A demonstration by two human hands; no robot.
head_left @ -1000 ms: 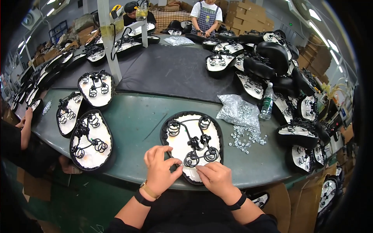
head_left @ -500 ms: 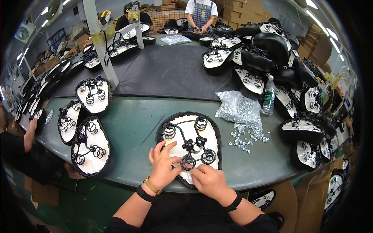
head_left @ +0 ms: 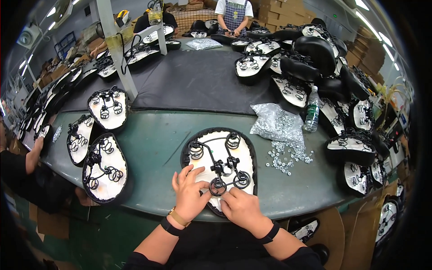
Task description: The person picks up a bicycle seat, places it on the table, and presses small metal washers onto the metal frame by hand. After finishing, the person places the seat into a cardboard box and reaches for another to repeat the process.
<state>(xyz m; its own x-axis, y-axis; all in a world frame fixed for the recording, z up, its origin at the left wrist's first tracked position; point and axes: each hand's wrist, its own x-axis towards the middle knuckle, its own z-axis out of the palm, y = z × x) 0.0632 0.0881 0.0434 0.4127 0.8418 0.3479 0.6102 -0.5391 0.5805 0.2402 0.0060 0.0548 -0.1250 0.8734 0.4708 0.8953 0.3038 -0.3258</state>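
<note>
1. Head view: the saddle (head_left: 220, 153) lies underside up on the green bench (head_left: 153, 180), by the near edge, directly before the person.
2. The left hand (head_left: 189, 198) has thumb and forefinger drawn together at the saddle's near-left coil spring (head_left: 218, 194), its other fingers loosely spread. The right hand (head_left: 243, 207) is curled, fingertips at the same coil's right side. I cannot tell whether either of the 2 hands grips a small part there; the fingers hide it.
3. In my judgement, it is best to steady the coil with 1 hand and set any small part squarely with the other, so it does not tilt or drop inside the coil.
4. Right of the saddle, a clear plastic bag (head_left: 275, 120) holds many small metal nuts; loose nuts (head_left: 284, 158) lie spread before it. A clear bottle (head_left: 312, 111) stands just beside the bag. A 2nd, flatter bag (head_left: 203, 44) lies far off, contents too small to tell.
</note>
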